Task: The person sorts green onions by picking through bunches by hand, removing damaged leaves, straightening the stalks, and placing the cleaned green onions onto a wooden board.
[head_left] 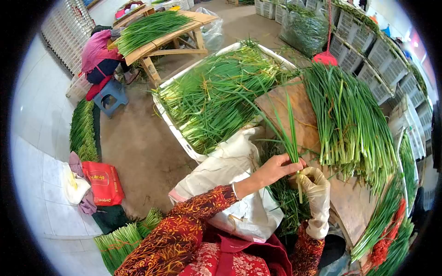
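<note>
My bare left hand point(277, 170) is closed round a few green stalks point(291, 131), whose leaves point up and away from me. Just to its right, my right hand point(314, 185), in a pale glove, has its fingers pressed together at the pale lower ends of the same stalks. A white crate point(177, 138) heaped with loose green stalks lies beyond my left hand. On the wooden board point(294, 108) to the right is a large pile of aligned stalks point(350, 124). A white sack point(235, 168) covers the area below my left forearm.
A person point(99, 57) sits on a blue stool point(111, 96) at a wooden table point(202, 19) bearing green stalks. Stacked white crates point(350, 37) line the right back. A red bag point(103, 183) stands at the left. Red ties point(384, 244) lie at the lower right.
</note>
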{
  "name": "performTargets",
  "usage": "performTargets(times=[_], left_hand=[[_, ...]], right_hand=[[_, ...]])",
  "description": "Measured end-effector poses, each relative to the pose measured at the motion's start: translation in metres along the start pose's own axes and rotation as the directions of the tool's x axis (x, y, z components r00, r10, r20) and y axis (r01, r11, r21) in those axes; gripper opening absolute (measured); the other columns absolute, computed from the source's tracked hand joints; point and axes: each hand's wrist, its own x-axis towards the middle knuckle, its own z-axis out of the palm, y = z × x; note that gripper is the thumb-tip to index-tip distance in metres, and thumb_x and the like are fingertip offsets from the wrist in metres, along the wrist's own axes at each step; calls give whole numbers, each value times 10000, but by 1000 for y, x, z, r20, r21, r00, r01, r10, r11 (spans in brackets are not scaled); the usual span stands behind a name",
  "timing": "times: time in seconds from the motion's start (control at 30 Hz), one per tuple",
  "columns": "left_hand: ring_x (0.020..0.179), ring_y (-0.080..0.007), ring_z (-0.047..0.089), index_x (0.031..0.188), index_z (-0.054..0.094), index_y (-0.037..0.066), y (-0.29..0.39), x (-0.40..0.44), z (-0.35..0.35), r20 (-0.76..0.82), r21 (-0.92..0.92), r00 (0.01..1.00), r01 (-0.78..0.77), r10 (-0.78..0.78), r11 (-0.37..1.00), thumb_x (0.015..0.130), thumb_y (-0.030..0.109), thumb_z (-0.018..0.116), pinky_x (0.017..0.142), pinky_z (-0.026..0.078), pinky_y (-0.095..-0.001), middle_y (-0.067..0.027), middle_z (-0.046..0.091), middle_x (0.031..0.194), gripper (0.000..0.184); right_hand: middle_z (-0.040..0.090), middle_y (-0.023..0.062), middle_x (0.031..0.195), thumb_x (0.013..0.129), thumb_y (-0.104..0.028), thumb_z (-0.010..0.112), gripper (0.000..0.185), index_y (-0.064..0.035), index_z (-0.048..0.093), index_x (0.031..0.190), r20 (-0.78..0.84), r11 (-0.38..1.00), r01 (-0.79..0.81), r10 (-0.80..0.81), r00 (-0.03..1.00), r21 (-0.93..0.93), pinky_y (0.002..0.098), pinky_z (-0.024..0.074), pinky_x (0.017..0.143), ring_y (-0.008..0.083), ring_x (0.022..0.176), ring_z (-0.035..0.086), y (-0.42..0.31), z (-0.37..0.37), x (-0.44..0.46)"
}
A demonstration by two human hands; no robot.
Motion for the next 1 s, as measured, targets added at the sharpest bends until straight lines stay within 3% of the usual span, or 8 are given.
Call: performTargets(times=[0.3,0.37,0.43,0.47,0.53,0.6,0.77,1.0], left_hand=[[918,-151,554,1023,561,0,19,-10,2,-60,103,998,33,-27,994,865,242,547,808,450,-277,-67,591,973,289],[816,-213,607,1005,529,-15,25,-6,-15,-256,-118,965,19,-49,993,877,233,515,760,506,-318,-132,594,914,279],[802,-206,616,1012,510,-25,31,4,-48,-446,-143,893,-136,58,980,899,228,479,752,520,-348,-144,606,885,279],[788,-197,618,984,502,-32,33,7,-62,-512,-157,848,-246,135,956,908,221,465,754,524,-359,-120,596,902,266],[743,-167,590,965,497,14,40,8,-68,-518,-185,832,-337,200,923,916,224,446,729,532,-360,-82,566,906,222],[721,-147,561,979,490,53,35,8,-61,-440,-284,881,-319,173,904,917,219,440,705,538,-363,-66,548,893,184],[658,-100,508,1024,471,88,5,11,-15,-212,-464,977,-82,-21,882,907,214,458,596,546,-334,-29,511,867,173],[578,-56,443,1044,477,70,-11,14,14,-131,-496,963,144,-238,856,858,313,560,485,455,-239,13,512,832,317]], right_hand=[[537,-2,649,800,-106,621,95,-20,582,799,-26,972,193,-198,980,-133,220,404,523,72,579,481,13,2,-15],[590,47,693,817,-209,603,158,-52,598,824,137,967,200,-179,974,-156,264,446,570,137,622,555,19,-4,-28],[633,57,802,840,-314,538,205,-130,617,880,463,728,359,-64,884,-584,340,471,627,205,721,612,25,-9,-37],[633,47,919,837,-381,495,243,-201,615,948,451,577,247,240,859,-778,388,473,683,248,833,611,31,-9,-40],[633,85,828,830,-355,524,237,-175,615,954,223,524,259,-132,966,-811,361,486,640,256,765,621,27,-22,-28],[621,114,688,836,-302,564,223,-97,619,905,-170,630,223,-501,849,-744,296,477,520,242,584,604,-2,-31,-5],[587,136,586,836,-341,547,285,-67,574,764,-135,309,-1,-412,901,-951,365,457,502,286,542,594,1,-46,46],[567,128,573,799,-305,607,214,-91,605,798,-108,780,55,-156,982,-623,361,448,515,277,550,590,10,-3,-8]])
